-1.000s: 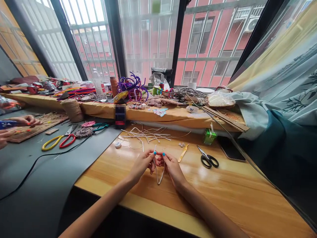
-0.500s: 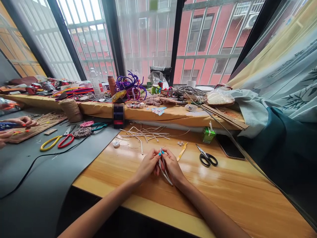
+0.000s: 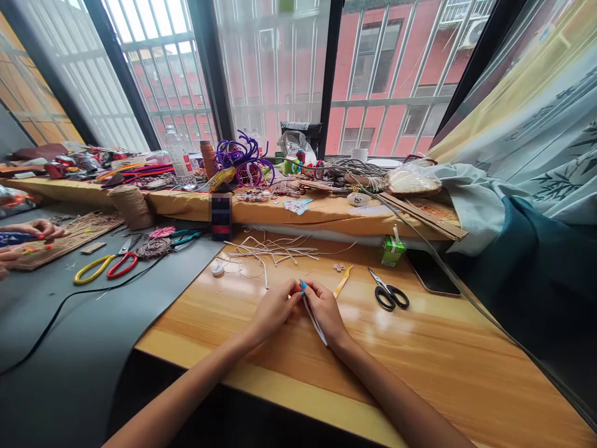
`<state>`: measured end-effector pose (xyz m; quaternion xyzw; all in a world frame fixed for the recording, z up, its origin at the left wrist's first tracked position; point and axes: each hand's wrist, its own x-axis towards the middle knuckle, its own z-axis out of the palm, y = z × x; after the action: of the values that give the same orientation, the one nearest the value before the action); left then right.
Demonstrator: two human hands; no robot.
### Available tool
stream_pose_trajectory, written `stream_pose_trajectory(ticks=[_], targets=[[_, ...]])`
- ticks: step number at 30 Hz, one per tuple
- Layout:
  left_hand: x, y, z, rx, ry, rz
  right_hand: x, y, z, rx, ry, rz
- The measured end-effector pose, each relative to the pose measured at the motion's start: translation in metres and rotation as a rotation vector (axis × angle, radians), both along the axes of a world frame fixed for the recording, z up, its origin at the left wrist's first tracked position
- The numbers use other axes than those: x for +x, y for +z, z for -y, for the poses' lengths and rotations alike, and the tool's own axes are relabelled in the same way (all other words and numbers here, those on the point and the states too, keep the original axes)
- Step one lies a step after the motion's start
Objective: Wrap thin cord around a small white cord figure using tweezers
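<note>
My left hand [image 3: 275, 306] and my right hand [image 3: 325, 308] meet over the wooden table [image 3: 420, 367], fingertips pinched together on a thin white strip [image 3: 313, 318]. The strip is folded flat and runs from my fingertips down toward my right wrist. A loose pile of similar white strips [image 3: 273, 250] lies just beyond my hands. Black-handled scissors [image 3: 389, 292] lie to the right of my right hand, and a yellow flat stick [image 3: 342, 283] rests between them.
A green juice box [image 3: 390, 250] and a dark phone [image 3: 431, 274] sit at the right. A cluttered ledge [image 3: 280, 211] holds purple wire, twine spools and craft bits. On the grey mat [image 3: 69, 323], yellow and red pliers; another person's hands [image 3: 32, 233] work at far left.
The strip hung as an open loop between my hands; now it is pressed flat and slanted toward my right wrist. My hands have drawn closer together.
</note>
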<state>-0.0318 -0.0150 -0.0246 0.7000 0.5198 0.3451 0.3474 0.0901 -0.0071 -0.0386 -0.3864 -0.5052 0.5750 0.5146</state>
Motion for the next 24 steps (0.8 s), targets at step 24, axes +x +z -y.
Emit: stream_pose_trajectory(ticks=[24], targets=[[-0.026,0.008,-0.030,0.025,-0.193,0.175,0.011,0.005,-0.007,0.031,0.183,0.155]])
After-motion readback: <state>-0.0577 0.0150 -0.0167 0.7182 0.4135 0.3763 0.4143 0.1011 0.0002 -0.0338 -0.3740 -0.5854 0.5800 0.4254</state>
